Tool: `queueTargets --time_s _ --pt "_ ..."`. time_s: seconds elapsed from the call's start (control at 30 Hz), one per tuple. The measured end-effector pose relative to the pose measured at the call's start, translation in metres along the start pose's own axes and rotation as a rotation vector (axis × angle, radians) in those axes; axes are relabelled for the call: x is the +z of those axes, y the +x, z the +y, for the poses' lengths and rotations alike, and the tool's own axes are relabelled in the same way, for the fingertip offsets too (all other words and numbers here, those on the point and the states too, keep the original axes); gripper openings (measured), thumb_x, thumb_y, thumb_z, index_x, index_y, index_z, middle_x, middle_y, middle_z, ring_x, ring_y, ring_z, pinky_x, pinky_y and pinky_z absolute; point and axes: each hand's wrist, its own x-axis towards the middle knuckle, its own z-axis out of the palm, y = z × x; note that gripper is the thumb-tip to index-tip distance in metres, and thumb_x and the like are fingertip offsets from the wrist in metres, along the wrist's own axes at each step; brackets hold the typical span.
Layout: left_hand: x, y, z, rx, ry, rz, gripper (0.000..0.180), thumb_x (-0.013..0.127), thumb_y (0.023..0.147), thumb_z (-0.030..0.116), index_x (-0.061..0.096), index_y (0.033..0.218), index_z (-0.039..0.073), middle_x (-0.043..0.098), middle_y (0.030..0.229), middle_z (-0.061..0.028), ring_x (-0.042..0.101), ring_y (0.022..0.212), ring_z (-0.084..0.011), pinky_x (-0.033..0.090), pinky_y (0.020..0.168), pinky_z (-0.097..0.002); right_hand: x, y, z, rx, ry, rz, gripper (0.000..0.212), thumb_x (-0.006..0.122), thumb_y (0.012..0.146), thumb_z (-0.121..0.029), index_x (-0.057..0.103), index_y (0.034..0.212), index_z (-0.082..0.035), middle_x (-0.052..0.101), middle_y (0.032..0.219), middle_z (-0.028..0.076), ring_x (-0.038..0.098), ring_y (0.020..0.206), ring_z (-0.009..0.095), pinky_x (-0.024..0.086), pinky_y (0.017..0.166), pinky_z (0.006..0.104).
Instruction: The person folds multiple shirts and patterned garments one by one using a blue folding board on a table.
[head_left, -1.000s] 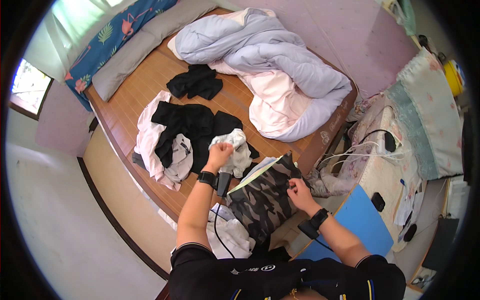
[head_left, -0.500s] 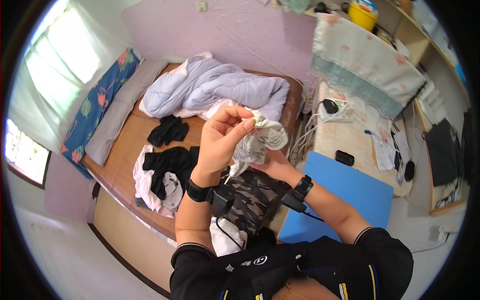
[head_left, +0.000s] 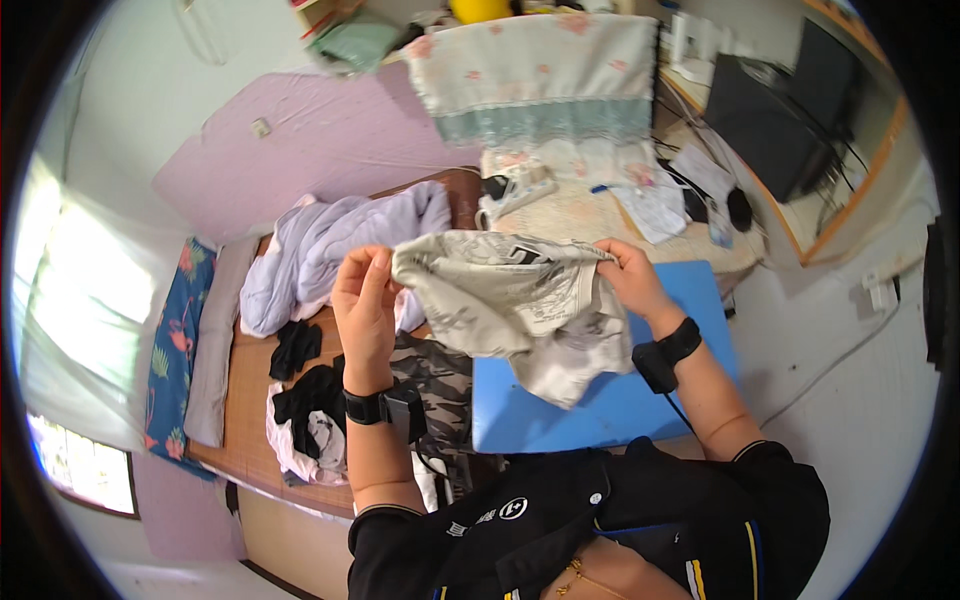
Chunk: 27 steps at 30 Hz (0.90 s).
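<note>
Over the blue desk (head_left: pixel 510 425): left hand (head_left: pixel 362 310), right hand (head_left: pixel 637 285), fingers pinching cloth (head_left: pixel 480 295).
Right desk edge: straight.
Cloth: pale, printed, sagging.

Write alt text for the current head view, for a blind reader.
A person's left hand and right hand hold a pale printed garment over a blue surface; rumpled clothes and a lavender quilt lie on the bed at left.

Left hand (head_left: pixel 362 312) and right hand (head_left: pixel 636 284) raised well apart at similar height, both in a pinch
</note>
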Motion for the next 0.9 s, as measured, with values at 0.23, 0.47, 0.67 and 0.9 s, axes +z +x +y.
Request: queueTargets --time_s 0.23,0.47,0.67,0.9 --pt "-0.022 -0.044 -0.158 -0.545 0.323 0.051 0.016 0.052 0.084 0.015 0.058 0.083 0.0 0.054 0.064 -0.0001 0.049 0.053 -0.007 0.041 0.052 -0.0183 -0.106 -0.05 0.068 0.221 -0.37 -0.03 0.021 0.06 0.076 -0.014 0.055 0.089 0.002 0.058 0.081 0.008 0.055 0.073 0.015 0.043 0.065 0.0258" --pt "-0.055 -0.11 -0.263 -0.309 1.33 -0.065 0.043 0.064 0.07 0.019 0.045 0.103 -0.003 0.049 0.096 -0.0208 0.051 0.083 -0.0308 0.043 0.073 -0.0385 -0.167 -0.116 0.133 0.215 -0.649 0.218 0.022 0.061 0.073 -0.019 0.056 0.084 -0.001 0.056 0.082 0.013 0.055 0.076 0.027 0.044 0.067 0.0351" --pt "0.056 -0.118 -0.247 0.206 1.532 -0.424 0.041 0.064 0.063 0.014 0.048 0.099 0.001 0.043 0.11 -0.0196 0.04 0.102 -0.0346 0.034 0.088 -0.0414 -0.178 -0.176 0.17 0.494 -0.804 0.288 0.028 0.061 0.073 -0.027 0.057 0.086 -0.002 0.058 0.085 0.015 0.056 0.08 0.029 0.044 0.069 0.0358" --pt "0.083 -0.141 -0.29 0.069 1.392 -0.834 0.039 0.066 0.064 0.025 0.051 0.093 0.003 0.048 0.101 -0.013 0.043 0.097 -0.0309 0.035 0.084 -0.0404 -0.136 -0.184 0.153 0.524 -0.828 0.247 0.031 0.062 0.07 -0.029 0.054 0.081 0.0 0.058 0.078 0.016 0.056 0.074 0.03 0.043 0.065 0.038"
